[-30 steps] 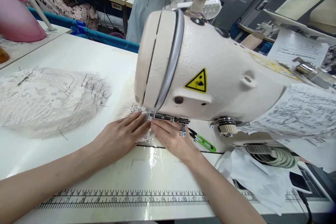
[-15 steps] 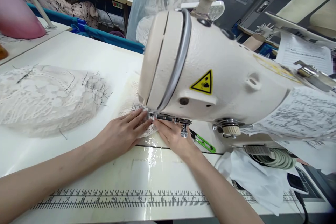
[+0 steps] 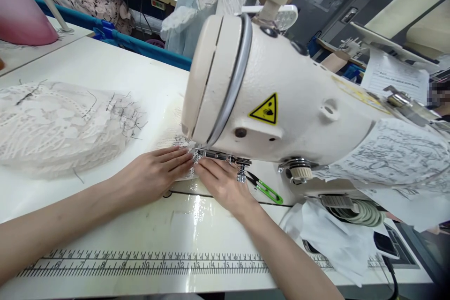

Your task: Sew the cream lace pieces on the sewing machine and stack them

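Observation:
A piece of white lace [image 3: 172, 132] lies under the needle end of a cream sewing machine [image 3: 225, 84]. My left hand [image 3: 154, 173] rests flat on the lace, fingers stretched out towards the presser area. Close to it, on the right, my right hand [image 3: 223, 185] lies on the lace's near edge with fingers extended, partly covered by the machine's metal guide [image 3: 221, 155]. Both hands press from above; the fingertips nearly meet. Green-handled thread snips [image 3: 265, 188] lie just right of my right hand. The needle itself is hidden.
A heap of white lace pieces with dark loose threads [image 3: 70, 126] lies on the left. A printed ruler strip [image 3: 147, 262] runs along the front edge. White cloth [image 3: 333, 234] and a phone [image 3: 386, 244] lie at right. Beyond the table, a person handles pale lace fabric [image 3: 207, 4].
My left hand has slid slightly left, its fingers flatter and a little away from the needle. My right hand has shifted slightly left too. The person behind has moved an arm into view.

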Tool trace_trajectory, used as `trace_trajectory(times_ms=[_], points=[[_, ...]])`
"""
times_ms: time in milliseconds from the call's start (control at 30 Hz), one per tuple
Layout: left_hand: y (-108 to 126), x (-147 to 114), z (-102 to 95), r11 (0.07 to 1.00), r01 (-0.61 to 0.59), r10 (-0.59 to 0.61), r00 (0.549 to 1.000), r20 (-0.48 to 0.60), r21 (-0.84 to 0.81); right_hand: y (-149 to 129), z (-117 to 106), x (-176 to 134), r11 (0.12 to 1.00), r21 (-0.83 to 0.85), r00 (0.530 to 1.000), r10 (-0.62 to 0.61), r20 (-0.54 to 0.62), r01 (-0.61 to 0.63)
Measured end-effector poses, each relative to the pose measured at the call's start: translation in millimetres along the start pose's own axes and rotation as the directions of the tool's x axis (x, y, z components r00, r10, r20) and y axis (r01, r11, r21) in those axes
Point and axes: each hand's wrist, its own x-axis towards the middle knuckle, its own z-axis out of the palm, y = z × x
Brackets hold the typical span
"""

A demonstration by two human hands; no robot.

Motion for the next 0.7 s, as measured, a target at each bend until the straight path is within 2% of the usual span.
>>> trace_trajectory(times_ms=[133,400,567,700], points=[[-1,5,-7.8,1.0,0.022,-0.022,1.0,0.004,0.01,-6,2,3,0.999,0.014,0.999,0.037,0.003,-0.037],[11,11,-10.2,0.981,0.115,-0.12,0.992,-0.026,-0.159,-5,2,5,0.993,0.117,0.997,0.031,-0.064,-0.023],[4,4,-5.2,0.993,0.054,-0.053,0.999,0.004,-0.105,-9,1,6,0.993,0.116,0.997,0.006,-0.072,0.003],[0,2,-4.7,0.996,0.045,-0.044,0.999,0.014,-0.078,-11,2,7,0.988,0.151,0.995,0.002,-0.105,0.014]])
